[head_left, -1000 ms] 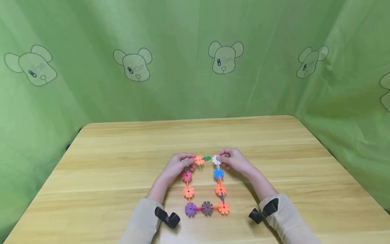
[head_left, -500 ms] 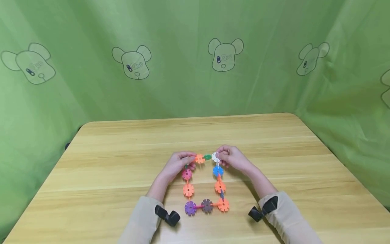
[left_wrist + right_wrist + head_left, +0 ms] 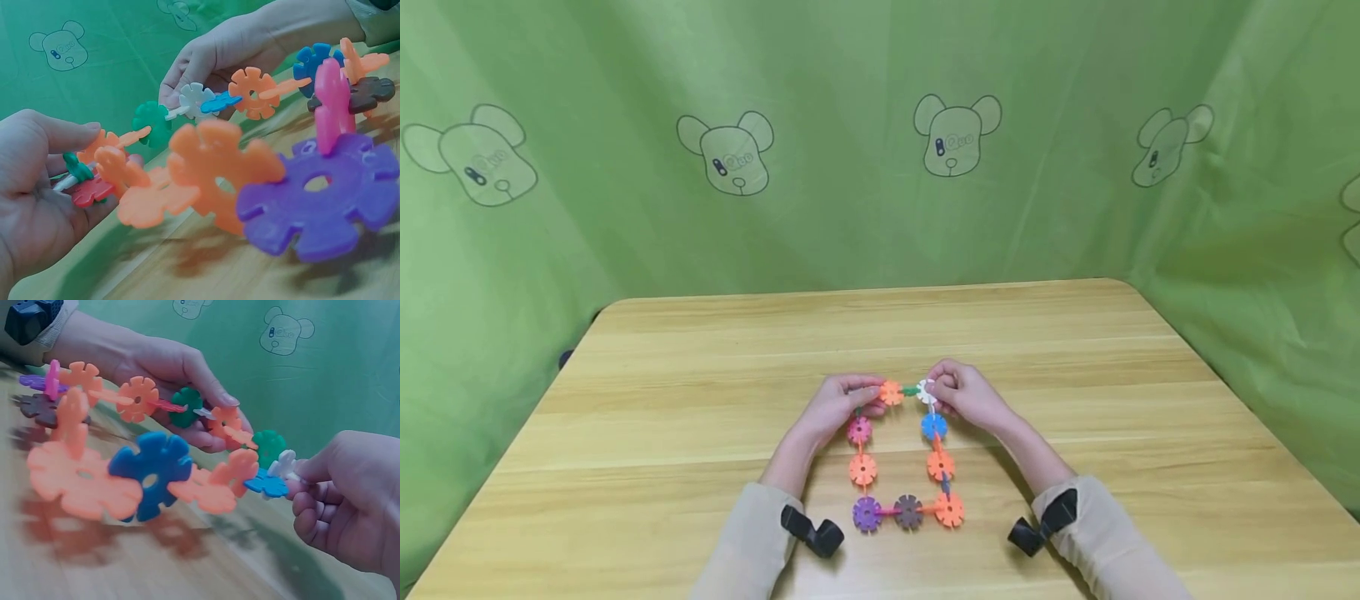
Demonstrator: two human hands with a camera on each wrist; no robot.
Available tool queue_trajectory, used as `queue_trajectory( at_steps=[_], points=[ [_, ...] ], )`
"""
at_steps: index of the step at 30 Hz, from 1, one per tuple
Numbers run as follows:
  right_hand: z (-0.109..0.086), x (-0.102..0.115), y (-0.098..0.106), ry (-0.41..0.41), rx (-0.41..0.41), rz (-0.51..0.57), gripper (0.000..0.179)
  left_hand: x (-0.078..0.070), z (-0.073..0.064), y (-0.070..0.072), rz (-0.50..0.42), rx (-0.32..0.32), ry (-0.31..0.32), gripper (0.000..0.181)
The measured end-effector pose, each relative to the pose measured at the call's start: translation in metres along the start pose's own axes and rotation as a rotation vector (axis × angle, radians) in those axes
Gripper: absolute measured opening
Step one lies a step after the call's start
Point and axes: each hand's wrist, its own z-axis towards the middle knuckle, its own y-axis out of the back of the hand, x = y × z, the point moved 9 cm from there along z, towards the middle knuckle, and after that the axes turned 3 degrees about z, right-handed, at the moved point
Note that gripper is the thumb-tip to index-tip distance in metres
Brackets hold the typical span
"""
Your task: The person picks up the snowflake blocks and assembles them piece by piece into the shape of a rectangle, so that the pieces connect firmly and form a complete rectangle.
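Several notched plastic snowflake discs are slotted together into a rectangular loop, held up over the table with shadows below it. At its far left corner my left hand (image 3: 842, 407) pinches the chain beside an orange disc (image 3: 891, 393). My right hand (image 3: 973, 396) pinches a white disc (image 3: 927, 392) at the far right corner, its other fingers curled in. Between the hands, a green disc (image 3: 152, 125) meets the white disc's edge. A blue disc (image 3: 934, 427) hangs nearer on the right side. The near side carries a purple disc (image 3: 867, 514) and a brown disc (image 3: 908, 512).
The wood-grain table (image 3: 700, 350) extends around the loop on all sides. A green curtain (image 3: 842, 233) printed with bear heads surrounds its back and sides. Black straps with small cameras sit on both sleeves (image 3: 748, 533).
My right hand has shifted slightly left with the white disc, and the gap between it and the green disc has closed. My left hand keeps its grip in nearly the same place.
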Motion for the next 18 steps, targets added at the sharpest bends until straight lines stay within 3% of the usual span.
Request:
queue_trajectory(
  at_steps=[13,18],
  points=[
    [-0.0001,-0.0035,-0.0057,-0.023,-0.027,0.147,0.012,-0.0044,-0.0030,0.0017,-0.039,-0.025,-0.020,0.030],
    [0.0008,-0.0020,-0.0074,-0.024,-0.034,0.154,0.011,-0.0034,-0.0026,0.0014,-0.010,-0.008,-0.017,0.030]
  ],
)
